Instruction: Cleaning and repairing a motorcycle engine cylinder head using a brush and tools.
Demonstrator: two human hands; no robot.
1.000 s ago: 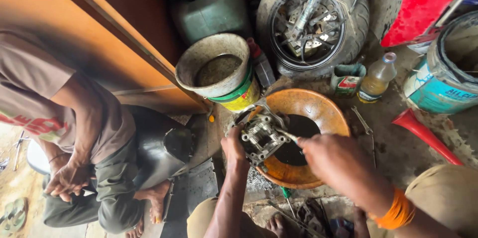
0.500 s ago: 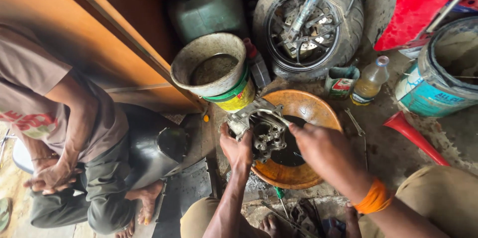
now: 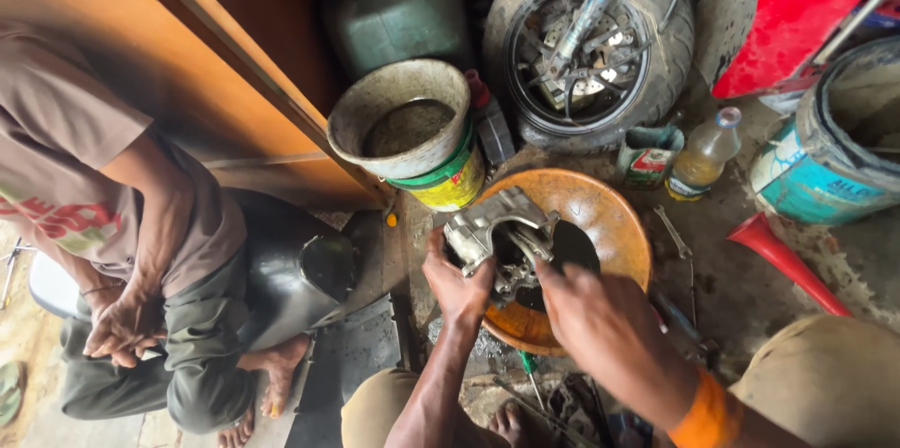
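Over the orange basin (image 3: 600, 214) on the workshop floor: grey metal engine part (image 3: 495, 228) held above dark liquid pooled in the basin. Left hand (image 3: 457, 284) gripping the part's lower left edge, fingers (image 3: 441, 251) closed on the casing. Right hand (image 3: 591, 317) pressed against the part's right side from below; fingers hidden behind the hand and blurred, so grip could not be told. Orange band (image 3: 708, 415) worn on the right wrist.

Just behind the basin, touching its rim: dirty bucket (image 3: 403, 120) with a yellow-and-green lower wall, holding dark liquid. Small black-and-red bottle (image 3: 489, 120) wedged between bucket and tyre. Motorbike wheel (image 3: 586, 40) standing upright behind the basin, red bodywork (image 3: 797, 7) to its right. Small green can (image 3: 649, 153) and clear plastic bottle (image 3: 705, 153) of yellowish fluid side by side near the basin's far right rim. Blue bucket (image 3: 825, 148) at the right edge. Red funnel (image 3: 783, 261) lying on the floor below it. Spanner (image 3: 673, 231) lying just right of the basin.

At left: second person seated on the floor, barefoot, hands (image 3: 122, 326) clasped at the knee, beside a black moulded panel (image 3: 300, 265).
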